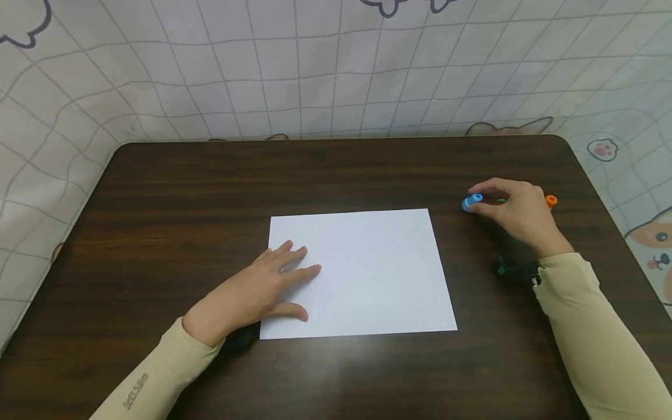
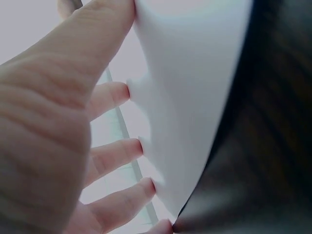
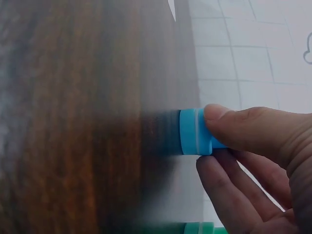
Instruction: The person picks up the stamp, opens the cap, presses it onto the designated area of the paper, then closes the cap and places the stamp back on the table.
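A blank white sheet of paper (image 1: 362,274) lies on the dark wooden table. My left hand (image 1: 262,286) rests on its left part with fingers spread, the fingertips touching the paper (image 2: 180,97). Over at the right, my right hand (image 1: 520,210) pinches a small blue stamp (image 1: 472,202) between thumb and fingers. The stamp (image 3: 195,131) has a wide round base with a pale line around it and a narrower stem, partly covered by the fingers. Its base is right at the tabletop.
An orange piece (image 1: 550,201) stands just right of my right hand, mostly hidden behind it. A similar green piece (image 3: 200,228) shows at the bottom of the right wrist view. White grid-patterned cloth (image 1: 315,70) hangs behind the table's far edge (image 1: 336,141).
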Tool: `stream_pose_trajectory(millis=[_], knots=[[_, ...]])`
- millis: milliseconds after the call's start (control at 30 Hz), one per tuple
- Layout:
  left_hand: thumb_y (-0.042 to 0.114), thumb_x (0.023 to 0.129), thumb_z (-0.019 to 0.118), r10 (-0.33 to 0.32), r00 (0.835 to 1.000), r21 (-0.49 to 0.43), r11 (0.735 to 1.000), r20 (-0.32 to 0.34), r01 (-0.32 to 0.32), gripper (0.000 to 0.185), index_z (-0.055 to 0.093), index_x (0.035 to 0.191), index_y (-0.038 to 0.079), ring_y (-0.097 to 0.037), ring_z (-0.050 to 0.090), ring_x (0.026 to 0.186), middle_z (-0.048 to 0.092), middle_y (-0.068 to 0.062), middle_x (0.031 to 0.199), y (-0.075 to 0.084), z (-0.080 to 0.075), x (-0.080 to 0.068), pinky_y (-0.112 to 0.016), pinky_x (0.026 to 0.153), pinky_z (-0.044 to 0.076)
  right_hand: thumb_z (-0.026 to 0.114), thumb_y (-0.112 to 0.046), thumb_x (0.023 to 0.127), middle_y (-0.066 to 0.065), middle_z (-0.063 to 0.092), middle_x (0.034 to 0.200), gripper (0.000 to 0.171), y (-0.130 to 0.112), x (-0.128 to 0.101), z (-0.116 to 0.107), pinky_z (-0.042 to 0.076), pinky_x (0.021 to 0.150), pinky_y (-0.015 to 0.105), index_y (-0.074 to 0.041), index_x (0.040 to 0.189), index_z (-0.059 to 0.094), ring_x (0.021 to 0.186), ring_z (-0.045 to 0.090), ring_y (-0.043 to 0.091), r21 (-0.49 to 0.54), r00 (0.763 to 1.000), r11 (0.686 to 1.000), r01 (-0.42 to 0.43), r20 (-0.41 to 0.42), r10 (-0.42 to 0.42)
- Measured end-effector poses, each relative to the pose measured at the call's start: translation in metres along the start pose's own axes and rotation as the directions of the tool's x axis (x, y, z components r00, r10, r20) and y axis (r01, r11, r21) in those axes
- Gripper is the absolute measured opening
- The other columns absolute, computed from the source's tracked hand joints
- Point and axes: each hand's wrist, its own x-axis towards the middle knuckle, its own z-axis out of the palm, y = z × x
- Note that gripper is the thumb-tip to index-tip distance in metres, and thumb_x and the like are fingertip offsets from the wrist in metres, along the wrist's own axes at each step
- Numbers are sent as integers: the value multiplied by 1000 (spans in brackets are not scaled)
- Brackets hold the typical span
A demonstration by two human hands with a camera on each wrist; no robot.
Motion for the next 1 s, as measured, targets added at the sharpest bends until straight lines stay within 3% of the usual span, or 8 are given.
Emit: stream_pose_trajectory(millis=[233, 333, 400, 500, 633, 833, 1000], knots=[[58, 81, 79, 4, 1000, 14, 1000, -8, -4, 78, 61, 145, 18, -52, 47, 144, 56, -23, 151, 2, -4, 4, -66, 111, 48, 79, -31, 93, 19, 74, 122, 33, 2, -2, -3, 48, 82, 35, -15, 121, 75, 105, 61, 32, 33, 1000, 999, 8, -15, -8], [59, 81, 78, -11, 1000, 17, 1000, 10, 11, 79, 60, 146, 19, -51, 45, 146, 55, -22, 153, 4, -5, 5, -65, 113, 48, 79, -35, 92, 15, 76, 119, 34, 1, -3, -5, 49, 81, 25, -17, 120, 76, 103, 62, 23, 57, 999, 998, 25, -40, -22], [60, 81, 78, -17, 1000, 22, 1000, 20, 17, 80, 59, 147, 19, -50, 45, 147, 54, -21, 153, 5, -6, 5, -64, 113, 47, 81, -37, 91, 7, 78, 114, 34, 1, -4, -6, 48, 78, 15, -19, 119, 77, 98, 62, 11, 80, 998, 996, 36, -62, -31], [60, 81, 78, -18, 999, 29, 999, 28, 17, 80, 59, 147, 19, -50, 45, 147, 55, -21, 153, 8, -6, 5, -63, 115, 47, 83, -38, 88, -15, 76, 101, 35, 0, -6, -7, 49, 72, 4, -20, 117, 77, 88, 62, -5, 135, 997, 990, 45, -69, -36], [61, 82, 78, -13, 1000, 41, 999, 24, 12, 79, 60, 146, 18, -50, 47, 145, 56, -21, 152, 6, -5, 6, -61, 116, 47, 84, -38, 87, -35, 67, 91, 36, -3, -5, -5, 53, 72, 4, -19, 117, 77, 83, 65, -10, 216, 998, 975, 48, -53, -37], [61, 82, 77, -1, 1000, 68, 998, 19, 0, 79, 60, 145, 18, -50, 50, 143, 57, -21, 150, 8, -3, 8, -59, 115, 48, 84, -38, 87, -33, 72, 97, 40, -11, -8, -2, 54, 77, 8, -20, 122, 77, 90, 68, -4, 325, 1000, 946, 20, -22, -14], [62, 83, 76, -3, 998, 84, 996, 57, -1, 78, 59, 147, 20, -49, 48, 145, 55, -20, 153, 11, -4, 11, -58, 116, 48, 83, -33, 89, -29, 74, 101, 39, -21, -15, -1, 56, 79, 11, -17, 124, 76, 93, 70, 0, 397, 1000, 918, 21, -16, -16]])
